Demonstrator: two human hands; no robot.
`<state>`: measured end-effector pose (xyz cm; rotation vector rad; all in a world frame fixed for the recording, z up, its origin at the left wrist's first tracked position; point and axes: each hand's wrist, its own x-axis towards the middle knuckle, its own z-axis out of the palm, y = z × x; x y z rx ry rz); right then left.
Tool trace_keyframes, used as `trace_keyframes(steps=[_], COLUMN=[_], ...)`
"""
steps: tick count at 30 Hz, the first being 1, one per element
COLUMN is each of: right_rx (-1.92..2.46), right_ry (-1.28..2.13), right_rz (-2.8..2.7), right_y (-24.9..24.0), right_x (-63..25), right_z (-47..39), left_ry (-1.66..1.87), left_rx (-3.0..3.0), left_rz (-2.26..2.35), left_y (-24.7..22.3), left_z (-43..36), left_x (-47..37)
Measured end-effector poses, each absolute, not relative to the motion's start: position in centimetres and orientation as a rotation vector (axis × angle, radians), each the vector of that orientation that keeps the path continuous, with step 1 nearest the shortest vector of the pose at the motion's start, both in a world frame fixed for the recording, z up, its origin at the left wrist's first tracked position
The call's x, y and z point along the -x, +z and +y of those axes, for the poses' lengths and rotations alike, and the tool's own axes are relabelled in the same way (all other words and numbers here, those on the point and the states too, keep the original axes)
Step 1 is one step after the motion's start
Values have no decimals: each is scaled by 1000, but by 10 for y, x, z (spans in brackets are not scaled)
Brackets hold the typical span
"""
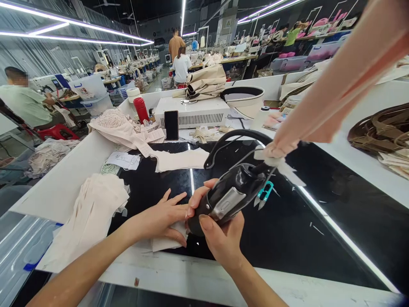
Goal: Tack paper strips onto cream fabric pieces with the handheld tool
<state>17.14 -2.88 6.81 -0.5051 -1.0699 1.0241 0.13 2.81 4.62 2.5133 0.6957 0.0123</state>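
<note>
Glossy black tabletop (319,238) (white-edged) fronts a strip-lit sewing hall.

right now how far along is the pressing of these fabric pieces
Hard to judge what is done: a cream fabric stack lies left of the hands, pressed or not I cannot tell. In hand: the left hand flattens a small fabric piece while the right hand grips the black iron at it. More fabric waits behind.

Bright ceiling strip lights (73,36); glare streaks on glossy black table (319,238); wide-angle edge bending; near pink cloth (345,72) blurred.
</note>
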Motion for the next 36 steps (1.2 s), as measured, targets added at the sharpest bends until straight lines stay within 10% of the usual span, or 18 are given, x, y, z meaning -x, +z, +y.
trace_keyframes(steps=[36], right_rx=[659], right_ry=[991], right_rz=[-1028], right_y=[71], right_x=[-176], right_z=[-34], left_ry=[31], left_rx=[-2430], left_rz=[665], left_y=[64], left_z=[30], left_x=[0])
